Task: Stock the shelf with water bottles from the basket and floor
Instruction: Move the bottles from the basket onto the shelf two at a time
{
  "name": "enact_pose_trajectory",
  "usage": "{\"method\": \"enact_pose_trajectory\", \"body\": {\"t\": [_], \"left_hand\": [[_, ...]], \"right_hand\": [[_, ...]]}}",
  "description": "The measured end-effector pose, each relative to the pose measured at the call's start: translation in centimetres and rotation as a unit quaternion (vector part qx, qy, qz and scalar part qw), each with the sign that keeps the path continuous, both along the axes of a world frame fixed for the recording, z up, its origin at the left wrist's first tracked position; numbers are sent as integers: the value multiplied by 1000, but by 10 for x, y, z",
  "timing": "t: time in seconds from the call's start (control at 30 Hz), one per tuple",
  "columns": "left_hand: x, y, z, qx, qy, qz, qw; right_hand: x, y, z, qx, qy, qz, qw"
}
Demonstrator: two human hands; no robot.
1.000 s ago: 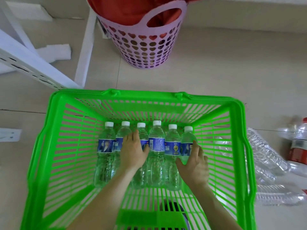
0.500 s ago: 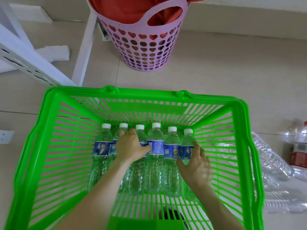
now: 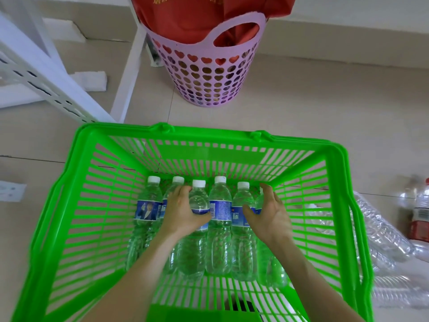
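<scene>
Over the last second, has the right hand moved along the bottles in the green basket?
Yes: the right hand has slid up the rightmost bottle, toward the far wall of the green basket.

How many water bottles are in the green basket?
6 water bottles in one row, caps away: left hand grips the third bottle from left, right hand holds the rightmost bottle, hiding its cap.
</scene>
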State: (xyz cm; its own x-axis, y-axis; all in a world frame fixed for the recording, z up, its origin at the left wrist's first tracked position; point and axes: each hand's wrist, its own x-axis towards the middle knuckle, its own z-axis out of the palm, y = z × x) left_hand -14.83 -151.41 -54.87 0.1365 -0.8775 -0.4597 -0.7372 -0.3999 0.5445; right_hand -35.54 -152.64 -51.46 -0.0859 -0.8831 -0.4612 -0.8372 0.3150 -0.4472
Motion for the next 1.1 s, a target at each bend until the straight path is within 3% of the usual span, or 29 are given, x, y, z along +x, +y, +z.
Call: {"method": "enact_pose_trajectory", "body": {"t": [0.13,0.4,0.6,0.83,0.97,1.1], "left_hand": [[3,6,4,21,61,8,998],[7,9,8,63,140,48,987],[10,15,13,130,190,86,969],[12,23,14,205,245,103,942],[10,24,16,224,259,76,937],[11,25,16,221,262,73,937]], "right_hand": [[6,-14,-27,27,-28,16,999],[10,-20,-47,16,8,69,997],[-1,-14,-37,39,-148,-24,988],[-10,-3,-23,133,-314,-69,938],[-13,8,-25,187,-342,-62,919],[-18,15,-29,161,-367,-57,914]]}}
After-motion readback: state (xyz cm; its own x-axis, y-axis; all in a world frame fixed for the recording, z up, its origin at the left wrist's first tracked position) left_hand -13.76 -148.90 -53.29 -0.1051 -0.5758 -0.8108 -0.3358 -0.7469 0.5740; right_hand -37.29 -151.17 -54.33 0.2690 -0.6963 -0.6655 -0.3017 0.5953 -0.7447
